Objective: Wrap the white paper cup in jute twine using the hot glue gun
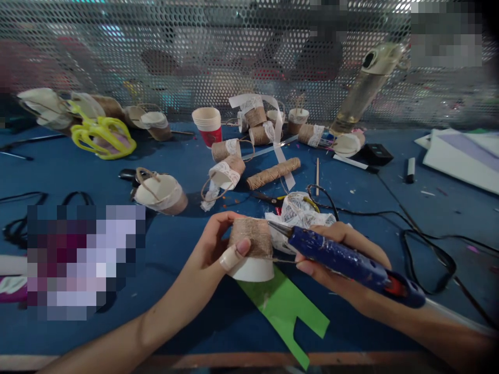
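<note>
Clamping the paper cup (252,252) above the green cutout (284,306), the left hand (212,252) grip closes on its twine wrap. Right hand (345,234) grip closes round the glue gun (351,262), nozzle at the wrap. Wrapping appears mostly complete; the white end is bare. Wrapped cups (230,174) lie beyond on the desk (187,317).

Cup (252,240) partly hidden by left hand (210,257), pixelated patch (83,262) at left

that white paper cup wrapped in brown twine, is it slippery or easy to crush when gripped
The white paper cup wrapped in brown twine probably grips well: the rough twine sits under the fingers of the left hand. It looks light, held one-handed. The bare paper rim is thin, so likely crushable.
</note>
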Demonstrator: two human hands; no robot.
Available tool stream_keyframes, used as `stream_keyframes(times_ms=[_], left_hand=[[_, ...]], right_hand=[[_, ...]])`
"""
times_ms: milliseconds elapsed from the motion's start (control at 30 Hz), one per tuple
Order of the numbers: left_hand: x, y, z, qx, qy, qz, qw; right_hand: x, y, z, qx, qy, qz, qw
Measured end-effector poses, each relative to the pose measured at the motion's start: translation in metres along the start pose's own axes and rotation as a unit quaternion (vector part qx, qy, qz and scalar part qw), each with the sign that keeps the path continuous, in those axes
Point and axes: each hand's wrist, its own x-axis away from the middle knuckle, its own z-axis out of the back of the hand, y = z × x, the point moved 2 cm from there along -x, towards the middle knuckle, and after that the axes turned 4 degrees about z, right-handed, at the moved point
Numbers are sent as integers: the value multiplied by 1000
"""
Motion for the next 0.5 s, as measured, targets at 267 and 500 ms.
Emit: stream_keyframes(times_ms=[267,500], left_hand=[[2,-6,2,27,12,3,1000],[2,-8,2,42,-21,2,999]], right_hand=[[-8,-5,-2,8,-29,-128,991],[-10,1,-1,-20,-81,-204,975]])
